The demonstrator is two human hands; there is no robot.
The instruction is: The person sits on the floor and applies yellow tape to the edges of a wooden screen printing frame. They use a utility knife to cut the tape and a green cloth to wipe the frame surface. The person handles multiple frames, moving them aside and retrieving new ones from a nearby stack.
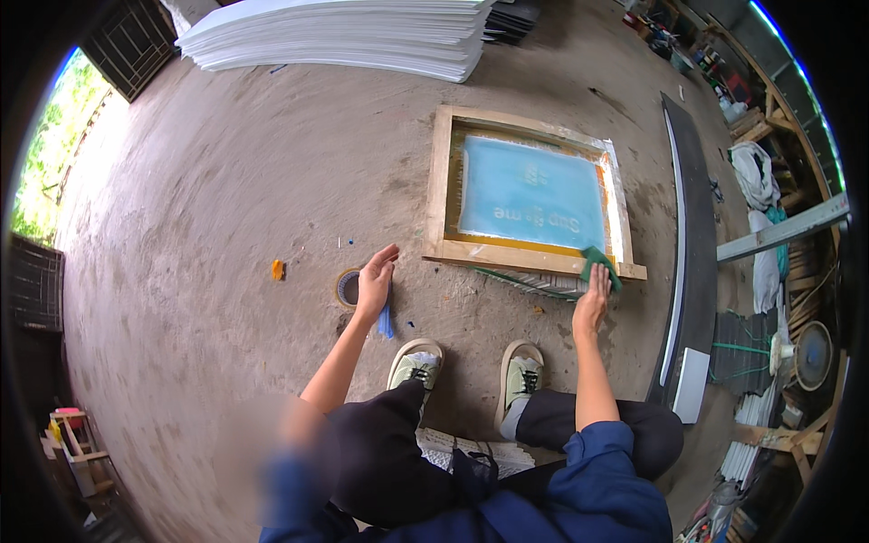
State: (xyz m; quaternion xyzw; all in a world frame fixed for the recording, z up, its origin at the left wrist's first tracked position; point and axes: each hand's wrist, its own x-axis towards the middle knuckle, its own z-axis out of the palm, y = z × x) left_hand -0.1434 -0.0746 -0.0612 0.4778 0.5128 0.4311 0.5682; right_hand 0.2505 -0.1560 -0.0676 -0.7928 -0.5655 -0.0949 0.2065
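Note:
A wooden screen-printing frame (438, 185) with light-blue mesh lies in front of me, raised on a stack of light-coloured sheets (529, 282) with a green strap. My right hand (592, 306) is at its near right corner, fingers stretched over a green scouring pad (597, 261) that touches the wooden rail. My left hand (376, 282) hovers over the floor left of the frame, holding nothing I can see, its fingers extended. Just beside it lies a roll of tape (342, 288), partly covered by the hand. A blue strip (386, 322) shows below the wrist.
A tall stack of white sheets (335, 41) lies at the far side. Long dark boards (695, 235) run along the right, before a floor fan (811, 355) and a cluttered rack. An orange scrap (278, 270) lies on the concrete floor (199, 299) at left.

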